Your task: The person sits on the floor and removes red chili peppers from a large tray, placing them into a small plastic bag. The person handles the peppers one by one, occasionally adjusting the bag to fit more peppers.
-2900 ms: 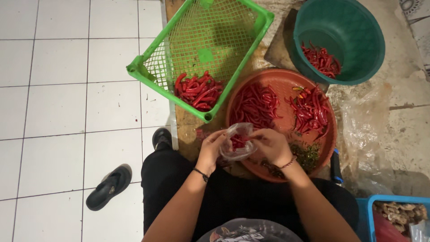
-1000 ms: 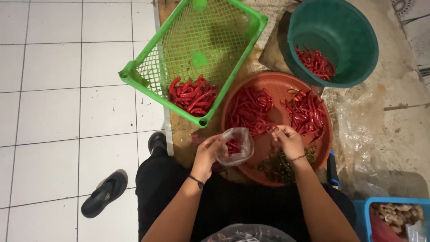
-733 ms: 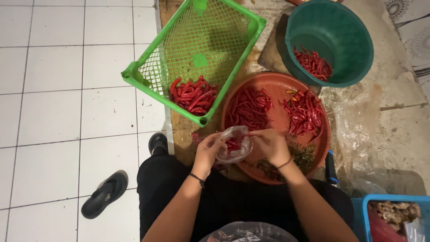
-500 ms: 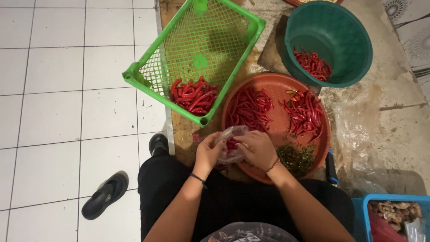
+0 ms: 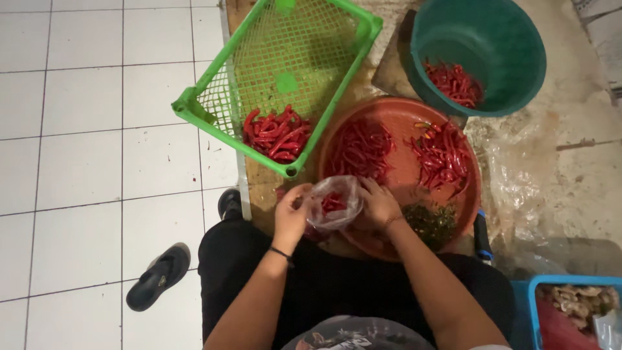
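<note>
Between both hands, clear bag point(image 5: 334, 204) holds red chillies point(image 5: 332, 203).

A small clear plastic bag point(image 5: 335, 204) sits upright, its mouth held open, over the near rim of a round reddish-brown tray point(image 5: 402, 175). The left hand point(image 5: 291, 215) and the right hand point(image 5: 378, 203) grip its opposite sides. A few red chillies point(image 5: 332, 203) lie bunched inside, visible through the crinkled film.

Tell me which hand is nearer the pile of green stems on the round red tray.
Right. The right hand sits at the clear plastic bag, just left of the green stems; the left hand is beyond the bag, farther left.
</note>
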